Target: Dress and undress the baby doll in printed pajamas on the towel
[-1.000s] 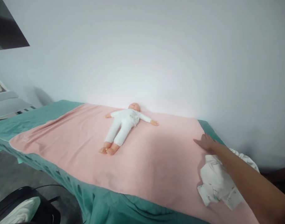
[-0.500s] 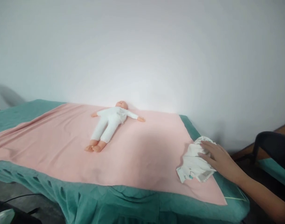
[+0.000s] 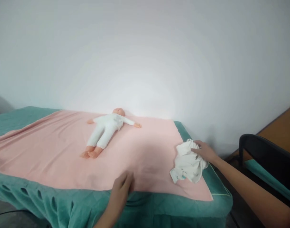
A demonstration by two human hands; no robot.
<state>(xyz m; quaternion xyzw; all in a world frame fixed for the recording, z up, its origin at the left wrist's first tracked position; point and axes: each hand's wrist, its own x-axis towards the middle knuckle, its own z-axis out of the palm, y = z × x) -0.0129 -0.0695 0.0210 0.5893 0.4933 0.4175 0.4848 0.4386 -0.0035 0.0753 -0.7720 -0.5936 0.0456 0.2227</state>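
My right hand (image 3: 204, 151) pinches the upper right edge of a crumpled white garment (image 3: 188, 163) with small printed marks. The garment lies on the right end of a pink blanket (image 3: 154, 148); its exact cut cannot be told from the folds. Nearer the front edge, my left hand (image 3: 122, 185) hovers over the blanket, slightly blurred, fingers curled in with nothing visible in them. A baby doll (image 3: 105, 128) in a white bodysuit with long sleeves and legs rests on its back, left of centre, arms spread and head toward the wall.
The blanket covers a bed with a green fitted cover (image 3: 182, 204). Behind it rises a pale wall (image 3: 145, 57). A dark chair (image 3: 265, 155) stands at the right beside the bed. A black cable (image 3: 9, 212) runs along the floor at the lower left.
My left hand has come into view from below. My right hand has gone from resting over the garment to pinching its edge. The view has shifted slightly to the right.
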